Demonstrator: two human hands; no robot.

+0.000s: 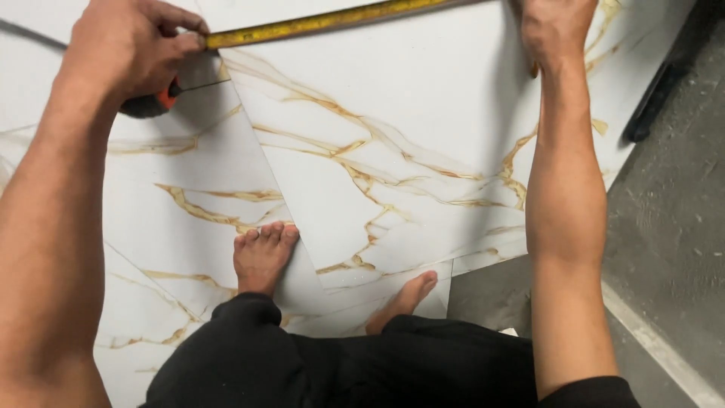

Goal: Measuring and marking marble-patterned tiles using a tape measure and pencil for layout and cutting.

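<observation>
Stretching across the top of the view, your yellow steel measuring tape blade [332,21] runs left to right with a slight upward tilt, so its long axis lies pretty much straight between your two hands. Your left hand [136,45] is clenched around the tape's dark case with the orange trim [151,102], thumb and fingers pinching the blade right where it comes out. Your right hand [555,30] is pressed down at the far end, but its fingers are cut off by the frame edge, so I can't tell if it's gripping the blade tip or just flat on the tile. The blade lies over the upper edge of the loose white marble-look tile with gold veins [393,151], which sits skewed on top of the matching tiled floor [151,204]. Your bare feet [263,253] are planted at its near corner, bare grey concrete [664,211] off to the right.
</observation>
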